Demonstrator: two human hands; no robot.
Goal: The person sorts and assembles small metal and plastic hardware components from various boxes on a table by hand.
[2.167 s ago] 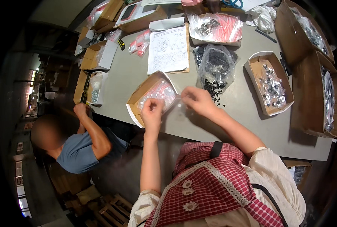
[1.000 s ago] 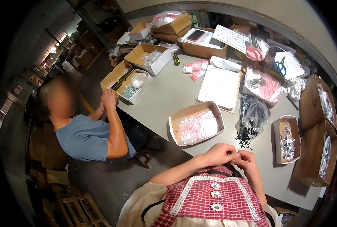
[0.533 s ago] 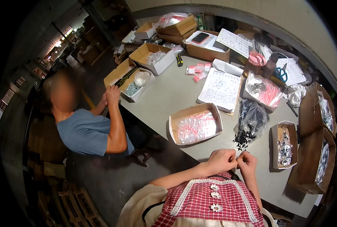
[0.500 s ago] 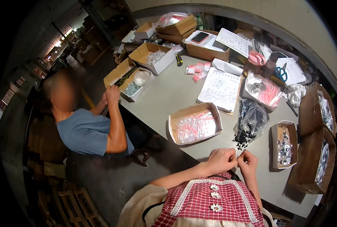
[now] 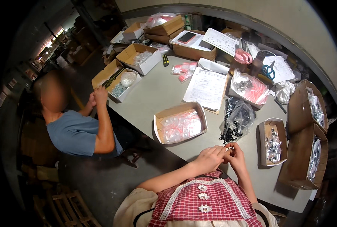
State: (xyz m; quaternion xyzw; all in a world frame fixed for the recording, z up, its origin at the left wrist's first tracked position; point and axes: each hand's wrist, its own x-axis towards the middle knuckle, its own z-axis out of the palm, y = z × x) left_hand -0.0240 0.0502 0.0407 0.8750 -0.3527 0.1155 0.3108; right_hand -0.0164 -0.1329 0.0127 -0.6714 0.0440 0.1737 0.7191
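My left hand (image 5: 211, 158) and my right hand (image 5: 235, 156) meet at the table's near edge, fingertips pinched together. A tiny whitish piece (image 5: 228, 149) shows between them, too small to name. Just beyond my fingers, small black parts (image 5: 231, 134) spill out of a clear plastic bag (image 5: 242, 116). To the left of that bag, an open cardboard box (image 5: 158, 128) holds several small clear bags with red stripes. On the right stands a narrow box (image 5: 262, 151) of small shiny metal pieces in plastic.
Tall brown cartons (image 5: 303, 166) line the right edge. Behind the black parts lie printed sheets (image 5: 205, 87), a white box of pink bags (image 5: 257, 96) and blue-handled scissors (image 5: 268, 70). A co-worker (image 5: 74, 128) sits at the left by boxes of screws (image 5: 118, 90).
The whole view has shifted, so the table's things appear further left. My hands stay together, with the right fingers slightly raised and turned around the small piece.
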